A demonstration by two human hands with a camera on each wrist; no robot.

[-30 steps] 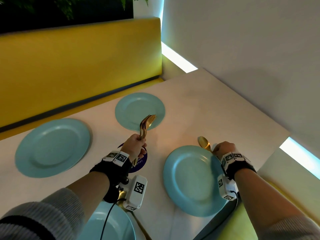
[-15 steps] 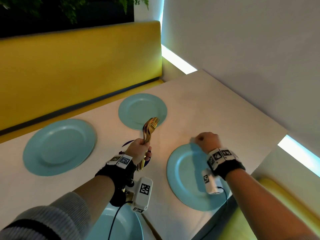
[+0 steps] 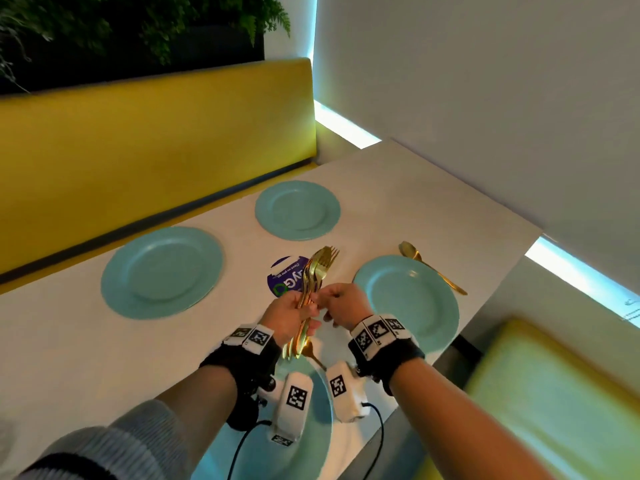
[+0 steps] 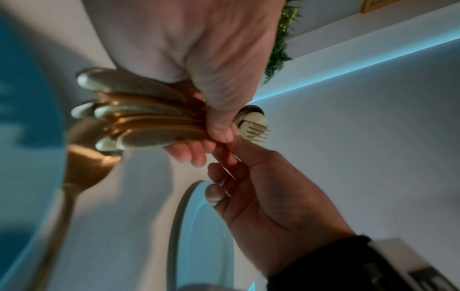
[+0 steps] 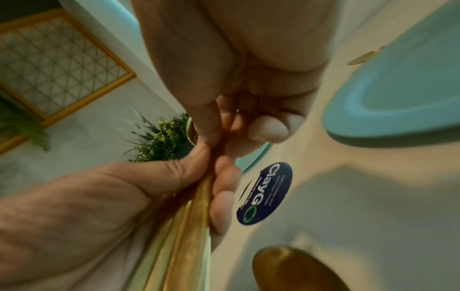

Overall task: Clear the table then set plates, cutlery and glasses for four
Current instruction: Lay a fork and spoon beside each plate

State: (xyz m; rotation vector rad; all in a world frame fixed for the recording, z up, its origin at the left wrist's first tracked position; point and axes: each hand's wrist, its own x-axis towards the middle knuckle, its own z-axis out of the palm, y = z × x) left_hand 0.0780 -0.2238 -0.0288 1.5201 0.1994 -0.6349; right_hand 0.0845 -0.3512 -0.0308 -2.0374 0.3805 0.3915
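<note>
Nearest plate (image 3: pixel 277 455) sits right under the wrists, with a spoon (image 3: pixel 313 353) by it. Left hand (image 3: pixel 289 318) is clenched round the gold cutlery bundle (image 3: pixel 313 282), tines up. Right hand (image 3: pixel 343 306) pinches one handle. I'd slide that piece straight out, keeping the left grip snug so nothing slips onto the worktop (image 3: pixel 398 202). Just right: plate (image 3: pixel 408 303) with its spoon (image 3: pixel 431 266). Two plates (image 3: pixel 161 271) beyond.

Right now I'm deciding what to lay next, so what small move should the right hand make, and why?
Probably draw one piece out of the cutlery bundle that the left hand grips. The right hand already pinches at the handles, and only the near right plate plainly has a spoon beside it; the two far plates show no cutlery.
</note>
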